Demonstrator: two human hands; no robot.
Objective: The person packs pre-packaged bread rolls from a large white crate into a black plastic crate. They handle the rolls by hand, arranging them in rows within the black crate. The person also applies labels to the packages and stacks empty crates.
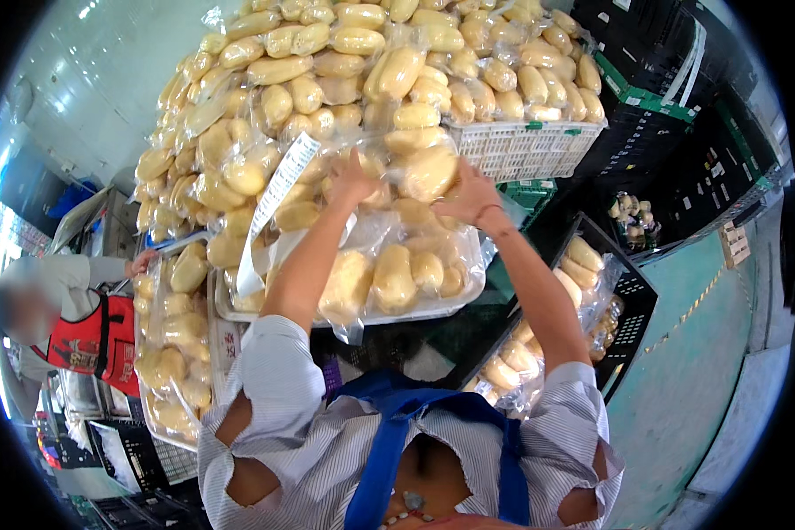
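Bagged potatoes lie in a large heap, with more in a white plastic tray (pixel 397 318) before me. My left hand (pixel 354 177) rests among the clear bags at the heap's near side, its fingers apart. To its right, my right hand (pixel 470 197) lies against the side of a clear bag of potatoes (pixel 428 173); whether it grips the bag I cannot tell. A white strip of printed labels (pixel 279 205) hangs over the bags left of my left forearm. Nearer me, further bagged potatoes (pixel 346 286) fill the tray's front part.
Behind my right hand stands a white plastic crate (pixel 527 149) heaped with bags. A black crate (pixel 639 308) of bagged potatoes sits at lower right, near stacked black crates (pixel 649 142). Another full white tray (pixel 172 434) is at left, where a person in a red apron (pixel 93 338) stands.
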